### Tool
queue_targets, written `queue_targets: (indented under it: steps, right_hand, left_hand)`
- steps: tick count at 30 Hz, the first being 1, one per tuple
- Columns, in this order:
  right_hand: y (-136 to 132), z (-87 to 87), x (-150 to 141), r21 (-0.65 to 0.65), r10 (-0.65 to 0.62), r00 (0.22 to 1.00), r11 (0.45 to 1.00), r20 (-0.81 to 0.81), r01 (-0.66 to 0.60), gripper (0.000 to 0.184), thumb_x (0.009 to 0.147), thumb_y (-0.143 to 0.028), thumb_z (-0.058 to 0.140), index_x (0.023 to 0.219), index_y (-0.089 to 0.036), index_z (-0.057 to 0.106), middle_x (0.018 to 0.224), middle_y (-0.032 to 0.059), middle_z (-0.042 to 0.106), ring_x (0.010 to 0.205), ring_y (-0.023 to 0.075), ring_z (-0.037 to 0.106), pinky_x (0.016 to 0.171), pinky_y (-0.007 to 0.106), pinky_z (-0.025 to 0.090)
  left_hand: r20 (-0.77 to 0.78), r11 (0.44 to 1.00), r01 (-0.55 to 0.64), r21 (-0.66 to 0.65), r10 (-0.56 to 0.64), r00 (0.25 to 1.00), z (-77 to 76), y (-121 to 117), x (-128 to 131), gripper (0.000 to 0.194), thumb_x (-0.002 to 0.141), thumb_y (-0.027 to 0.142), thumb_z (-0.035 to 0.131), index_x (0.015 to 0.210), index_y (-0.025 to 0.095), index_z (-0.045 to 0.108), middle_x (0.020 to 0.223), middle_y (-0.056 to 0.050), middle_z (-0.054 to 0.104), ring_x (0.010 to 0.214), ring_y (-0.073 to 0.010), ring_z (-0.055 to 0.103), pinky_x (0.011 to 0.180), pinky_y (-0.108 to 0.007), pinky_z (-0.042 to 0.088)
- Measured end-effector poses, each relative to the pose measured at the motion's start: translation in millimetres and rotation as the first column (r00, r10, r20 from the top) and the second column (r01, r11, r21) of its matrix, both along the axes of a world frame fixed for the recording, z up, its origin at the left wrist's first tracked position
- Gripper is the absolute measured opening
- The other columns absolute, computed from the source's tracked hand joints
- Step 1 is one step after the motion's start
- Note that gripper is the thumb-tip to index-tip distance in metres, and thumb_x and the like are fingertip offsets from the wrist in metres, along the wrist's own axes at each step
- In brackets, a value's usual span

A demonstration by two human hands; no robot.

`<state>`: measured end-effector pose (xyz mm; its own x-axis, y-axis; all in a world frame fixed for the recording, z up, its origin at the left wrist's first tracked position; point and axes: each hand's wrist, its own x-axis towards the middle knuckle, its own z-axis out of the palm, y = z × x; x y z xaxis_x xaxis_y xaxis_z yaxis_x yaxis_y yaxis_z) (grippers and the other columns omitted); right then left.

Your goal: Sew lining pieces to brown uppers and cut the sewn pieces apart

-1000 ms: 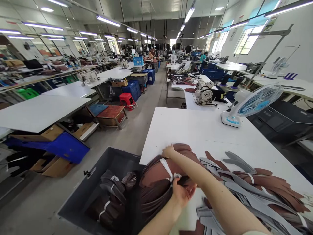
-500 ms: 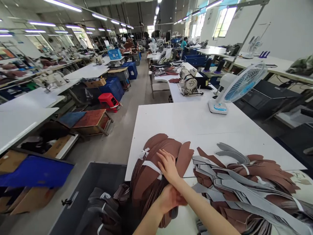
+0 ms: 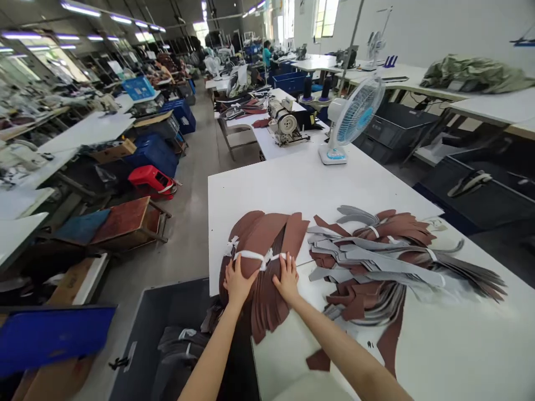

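A thick bundle of brown cut pieces [image 3: 261, 303], bound by a white strip [image 3: 251, 254] knotted near its middle, lies at the left front corner of the white table. On its left part rests my left hand [image 3: 237, 283], open, thumb apart from the fingers just below the strip. My right hand [image 3: 286, 280] is open too, its fingers spread over the right part by the strip's end. Beside the bundle's upper left edge is another white knot [image 3: 232, 245]. Further right lie grey cut pieces [image 3: 376, 259] and a tied brown bundle [image 3: 403, 225].
A dark grey crate [image 3: 159, 303] with tied bundles stands below the table's left edge. A fan [image 3: 355, 114] stands at the table's back, with a sewing machine [image 3: 286, 122] beyond. A red stool [image 3: 152, 181] stands by the aisle on the left.
My hands, crossed over the bundle before, are now apart on either side of its knot. The bundle has turned, its fanned lower edges now facing me. The view has swung right.
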<state>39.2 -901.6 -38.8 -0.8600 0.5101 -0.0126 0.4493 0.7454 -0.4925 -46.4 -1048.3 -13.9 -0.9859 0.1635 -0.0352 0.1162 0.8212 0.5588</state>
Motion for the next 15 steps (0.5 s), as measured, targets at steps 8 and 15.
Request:
queue_targets:
  steps: [8, 15]
  right_hand:
    - [29, 63.6, 13, -0.010, 0.005, 0.994, 1.000, 0.111, -0.004, 0.063, 0.085, -0.032, 0.045, 0.145, -0.028, 0.028, 0.156, 0.0068, 0.016, 0.140, 0.0310, 0.014, 0.105, 0.055, 0.024]
    - [-32, 21.0, 227, -0.472, -0.021, 1.000, 0.881, 0.005, 0.021, 0.038, 0.082, -0.031, 0.043, 0.110, -0.020, 0.067, 0.115, 0.0089, 0.066, 0.109, 0.0243, 0.057, 0.098, 0.038, 0.041]
  left_hand:
    - [0.123, 0.993, 0.099, 0.060, -0.106, 0.987, 20.5, 0, -18, 0.091, 0.076, 0.069, 0.048, 0.148, 0.025, 0.014, 0.153, -0.019, 0.019, 0.137, -0.0427, 0.020, 0.101, -0.063, 0.028]
    - [0.230, 0.999, -0.032, 0.019, 0.027, 0.973, -23.7, -73, -20, 0.087, 0.079, 0.069, 0.039, 0.145, 0.014, 0.025, 0.138, -0.024, 0.045, 0.125, -0.0444, 0.043, 0.097, -0.064, 0.032]
